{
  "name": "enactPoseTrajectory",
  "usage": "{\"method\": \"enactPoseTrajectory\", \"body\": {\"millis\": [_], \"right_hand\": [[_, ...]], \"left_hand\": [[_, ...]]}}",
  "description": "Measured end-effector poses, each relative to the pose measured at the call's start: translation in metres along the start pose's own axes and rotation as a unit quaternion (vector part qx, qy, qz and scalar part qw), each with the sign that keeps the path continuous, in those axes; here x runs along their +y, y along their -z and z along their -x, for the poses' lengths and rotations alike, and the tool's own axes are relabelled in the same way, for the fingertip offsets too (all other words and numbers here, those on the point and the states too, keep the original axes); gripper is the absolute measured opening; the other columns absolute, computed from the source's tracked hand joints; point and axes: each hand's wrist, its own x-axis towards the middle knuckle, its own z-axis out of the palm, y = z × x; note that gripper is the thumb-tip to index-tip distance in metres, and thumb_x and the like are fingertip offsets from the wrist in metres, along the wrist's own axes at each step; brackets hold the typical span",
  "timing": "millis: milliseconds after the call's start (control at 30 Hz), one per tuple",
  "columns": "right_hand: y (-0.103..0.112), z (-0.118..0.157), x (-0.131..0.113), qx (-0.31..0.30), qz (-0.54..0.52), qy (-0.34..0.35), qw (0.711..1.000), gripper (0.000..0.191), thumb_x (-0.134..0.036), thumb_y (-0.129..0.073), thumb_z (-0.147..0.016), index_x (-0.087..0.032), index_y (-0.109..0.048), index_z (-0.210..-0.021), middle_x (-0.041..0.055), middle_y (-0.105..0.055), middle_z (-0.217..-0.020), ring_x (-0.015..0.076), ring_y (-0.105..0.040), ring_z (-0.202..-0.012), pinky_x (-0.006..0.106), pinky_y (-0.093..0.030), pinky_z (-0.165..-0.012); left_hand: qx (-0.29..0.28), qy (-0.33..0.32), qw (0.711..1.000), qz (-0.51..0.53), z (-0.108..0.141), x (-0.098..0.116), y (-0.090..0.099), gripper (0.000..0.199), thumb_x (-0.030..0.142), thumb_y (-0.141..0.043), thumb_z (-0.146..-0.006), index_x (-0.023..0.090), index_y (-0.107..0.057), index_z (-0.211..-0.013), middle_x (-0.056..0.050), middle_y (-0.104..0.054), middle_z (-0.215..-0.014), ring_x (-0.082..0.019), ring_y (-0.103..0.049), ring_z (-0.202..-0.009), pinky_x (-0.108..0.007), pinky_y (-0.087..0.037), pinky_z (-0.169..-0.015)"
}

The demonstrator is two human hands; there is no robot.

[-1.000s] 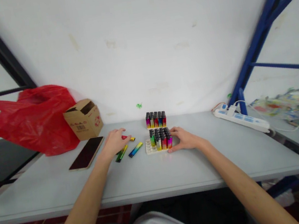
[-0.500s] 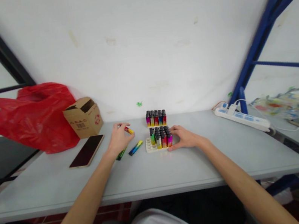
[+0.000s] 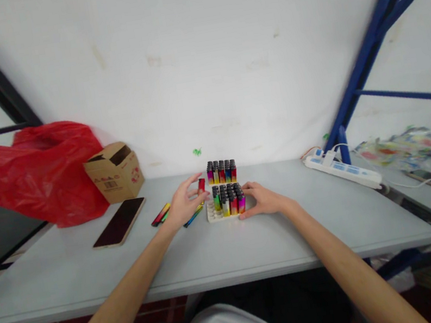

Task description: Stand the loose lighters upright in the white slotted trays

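Observation:
My left hand point(image 3: 184, 202) pinches a red lighter point(image 3: 201, 185) upright, just left of the near white tray point(image 3: 214, 216). Several upright lighters point(image 3: 229, 203) with black tops fill the right part of that tray, while holes show at its left. My right hand point(image 3: 262, 199) has its thumb and fingers against the tray's right side. Behind stands a second block of upright lighters point(image 3: 221, 172). Loose lighters point(image 3: 160, 215) lie left of my left hand, and a blue and yellow lighter point(image 3: 193, 217) lies partly under its fingers.
A phone point(image 3: 119, 223) lies at the left, near an open cardboard box point(image 3: 115, 174) and a red plastic bag point(image 3: 53, 177). At the right are a white power strip point(image 3: 343, 170) with cables and a blue metal frame point(image 3: 367, 59). A white wall rises behind the table point(image 3: 271, 246).
My left hand has moved right toward the near tray, now with a red lighter upright in its fingers. A red and yellow lighter now lies on the table. The view has shifted slightly.

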Motion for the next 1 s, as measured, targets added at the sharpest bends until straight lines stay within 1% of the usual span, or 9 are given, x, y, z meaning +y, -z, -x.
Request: {"method": "enactPoseTrajectory", "body": {"millis": [67, 133, 200, 300, 400, 500, 633, 733, 1000], "right_hand": [[0.000, 0.000, -0.001, 0.000, 0.002, 0.000, 1.000, 0.079, -0.065, -0.090, -0.073, -0.019, -0.072, -0.135, 0.0151, -0.064, -0.129, 0.0341, -0.059, -0.121, 0.051, -0.047, -0.113], [0.000, 0.000, 0.000, 0.003, 0.002, 0.000, 1.000, 0.079, -0.065, -0.090, -0.073, -0.020, -0.072, -0.134, 0.0146, -0.064, -0.128, 0.0340, -0.059, -0.121, 0.051, -0.047, -0.113], [-0.001, 0.000, 0.001, 0.005, 0.003, -0.002, 1.000, 0.079, -0.065, -0.090, -0.072, -0.020, -0.072, -0.134, 0.0147, -0.064, -0.128, 0.0343, -0.059, -0.121, 0.051, -0.047, -0.113], [-0.002, 0.000, 0.003, 0.006, 0.002, -0.001, 1.000, 0.080, -0.066, -0.091, -0.071, -0.020, -0.073, -0.134, 0.0151, -0.064, -0.129, 0.0346, -0.059, -0.121, 0.052, -0.047, -0.113], [-0.002, 0.001, 0.004, 0.007, 0.000, 0.001, 1.000, 0.079, -0.066, -0.090, -0.071, -0.020, -0.073, -0.133, 0.0148, -0.064, -0.129, 0.0345, -0.059, -0.121, 0.052, -0.047, -0.113], [-0.002, 0.001, 0.003, 0.002, 0.003, -0.002, 1.000, 0.080, -0.067, -0.090, -0.072, -0.020, -0.072, -0.134, 0.0148, -0.063, -0.130, 0.0345, -0.059, -0.122, 0.051, -0.047, -0.113], [-0.001, 0.000, 0.002, 0.000, 0.004, 0.000, 1.000, 0.079, -0.066, -0.090, -0.072, -0.020, -0.072, -0.134, 0.0146, -0.064, -0.130, 0.0340, -0.059, -0.122, 0.050, -0.047, -0.113], [-0.001, 0.000, 0.001, 0.004, 0.003, -0.002, 1.000, 0.080, -0.066, -0.091, -0.071, -0.019, -0.073, -0.132, 0.0148, -0.064, -0.129, 0.0342, -0.060, -0.121, 0.050, -0.048, -0.112], [0.000, 0.001, 0.000, 0.002, -0.004, 0.003, 1.000, 0.078, -0.066, -0.090, -0.072, -0.021, -0.072, -0.134, 0.0144, -0.065, -0.129, 0.0349, -0.059, -0.122, 0.052, -0.047, -0.113]], "left_hand": [[-0.005, 0.031, 0.998, 0.048, 0.002, 0.001, -0.006, 0.093, 0.035, -0.092, -0.068, 0.022, -0.053, -0.152, -0.013, -0.068, -0.130, -0.022, -0.076, -0.095, -0.045, -0.063, -0.095], [0.001, 0.045, 0.997, 0.068, 0.004, 0.002, -0.010, 0.095, 0.036, -0.094, -0.066, 0.018, -0.053, -0.149, -0.012, -0.074, -0.117, -0.025, -0.076, -0.101, -0.044, -0.060, -0.097], [0.022, 0.036, 0.997, 0.068, 0.004, 0.005, -0.012, 0.079, 0.039, -0.093, -0.066, 0.016, -0.063, -0.135, -0.010, -0.076, -0.107, -0.026, -0.074, -0.102, -0.041, -0.059, -0.095], [0.026, 0.038, 0.996, 0.077, 0.006, 0.013, -0.012, 0.050, 0.046, -0.087, -0.073, 0.017, -0.068, -0.107, -0.006, -0.074, -0.095, -0.021, -0.072, -0.083, -0.035, -0.058, -0.078], [-0.012, 0.079, 0.986, 0.148, 0.011, 0.022, -0.013, 0.040, 0.045, -0.082, -0.078, 0.021, -0.059, -0.101, 0.001, -0.067, -0.082, -0.012, -0.058, -0.060, -0.025, -0.046, -0.056], [-0.074, 0.137, 0.962, 0.224, 0.016, 0.029, -0.016, 0.032, 0.048, -0.070, -0.086, 0.024, -0.055, -0.099, 0.006, -0.053, -0.068, -0.011, -0.043, -0.051, -0.022, -0.034, -0.048], [-0.139, 0.179, 0.937, 0.265, 0.017, 0.029, -0.020, 0.038, 0.056, -0.050, -0.094, 0.021, -0.057, -0.083, 0.005, -0.036, -0.063, -0.012, -0.035, -0.051, -0.025, -0.033, -0.048], [-0.162, 0.190, 0.933, 0.258, 0.016, 0.025, -0.021, 0.040, 0.053, -0.045, -0.095, 0.022, -0.049, -0.070, 0.005, -0.030, -0.061, -0.013, -0.030, -0.051, -0.025, -0.032, -0.047], [-0.149, 0.196, 0.944, 0.220, 0.016, 0.022, -0.021, 0.030, 0.045, -0.044, -0.089, 0.024, -0.040, -0.067, 0.005, -0.026, -0.063, -0.012, -0.026, -0.049, -0.026, -0.028, -0.046]]}}
